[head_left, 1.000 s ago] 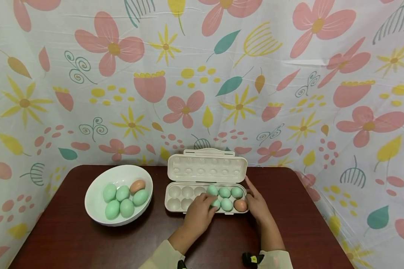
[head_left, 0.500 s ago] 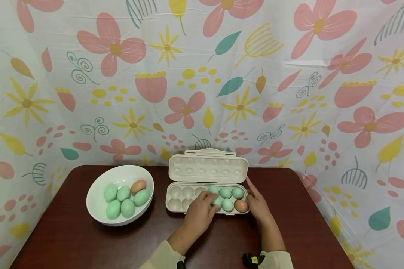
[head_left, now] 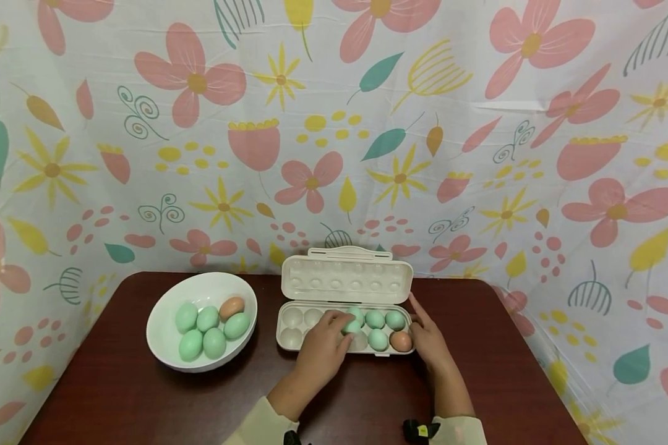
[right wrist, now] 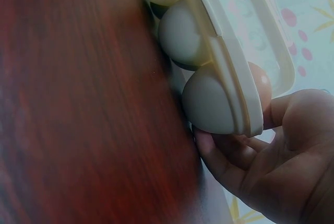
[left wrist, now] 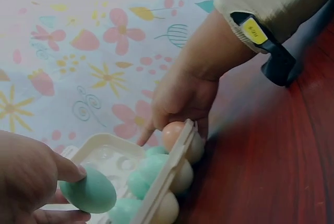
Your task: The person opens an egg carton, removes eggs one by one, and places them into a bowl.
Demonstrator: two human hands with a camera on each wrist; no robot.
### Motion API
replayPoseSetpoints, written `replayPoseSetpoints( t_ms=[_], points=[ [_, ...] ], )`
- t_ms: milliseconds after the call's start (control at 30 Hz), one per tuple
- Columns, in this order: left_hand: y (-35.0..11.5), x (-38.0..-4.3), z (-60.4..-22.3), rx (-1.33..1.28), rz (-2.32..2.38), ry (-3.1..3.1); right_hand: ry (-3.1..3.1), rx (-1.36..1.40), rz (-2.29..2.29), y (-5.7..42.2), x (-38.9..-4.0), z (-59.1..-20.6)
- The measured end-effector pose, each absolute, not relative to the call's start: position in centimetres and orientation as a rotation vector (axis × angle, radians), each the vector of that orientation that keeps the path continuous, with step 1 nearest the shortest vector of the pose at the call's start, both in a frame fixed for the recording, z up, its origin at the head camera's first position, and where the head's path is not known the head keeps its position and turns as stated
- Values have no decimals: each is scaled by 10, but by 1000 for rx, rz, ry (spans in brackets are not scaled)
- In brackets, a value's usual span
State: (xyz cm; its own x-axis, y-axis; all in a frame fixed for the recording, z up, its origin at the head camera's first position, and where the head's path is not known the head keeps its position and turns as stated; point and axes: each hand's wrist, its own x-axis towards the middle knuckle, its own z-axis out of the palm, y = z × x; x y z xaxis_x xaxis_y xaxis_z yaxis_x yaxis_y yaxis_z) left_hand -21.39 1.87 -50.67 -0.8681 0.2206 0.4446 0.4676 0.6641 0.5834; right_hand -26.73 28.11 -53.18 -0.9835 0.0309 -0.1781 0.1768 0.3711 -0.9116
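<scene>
One green egg (left wrist: pixel 93 191) is pinched between the thumb and fingertips of the left hand (head_left: pixel 319 349), spread only as far as the shell demands, just above the front row of a pale egg carton (head_left: pixel 291 338) and beside a vacant cup (head_left: pixel 359 342). Such a light hold probably suits a smooth, breakable shell. The right hand (head_left: pixel 430 343) is curled round the carton's right end, reaching beneath the corner cup and up to the rim by a brown egg (head_left: pixel 401 341), likely to steady it. Four more green eggs (head_left: pixel 377 339) sit in the carton's right half. Its lid (head_left: pixel 347 282) is tipped back behind it, leaving the cups reachable from above. Left of the carton, on the same counter (head_left: pixel 172 405), a white bowl (head_left: pixel 161 339) gathers five green eggs and one brown. No brand shows on the carton; a yellow label (left wrist: pixel 254 30) on the right wrist's black strap (left wrist: pixel 278 69) bears characters too small to read surely.
</scene>
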Motion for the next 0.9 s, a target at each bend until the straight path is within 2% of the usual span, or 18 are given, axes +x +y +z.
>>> replayPoseSetpoints(
  t_ms=[200,900],
  points=[
    [5,-212,-497,-494,-1086,-2523,2535,160,-1668,285,-271,-545],
    [-48,-203,-475,-342,-1018,-2444,2548,157,-1636,285,-270,-545]
  ],
)
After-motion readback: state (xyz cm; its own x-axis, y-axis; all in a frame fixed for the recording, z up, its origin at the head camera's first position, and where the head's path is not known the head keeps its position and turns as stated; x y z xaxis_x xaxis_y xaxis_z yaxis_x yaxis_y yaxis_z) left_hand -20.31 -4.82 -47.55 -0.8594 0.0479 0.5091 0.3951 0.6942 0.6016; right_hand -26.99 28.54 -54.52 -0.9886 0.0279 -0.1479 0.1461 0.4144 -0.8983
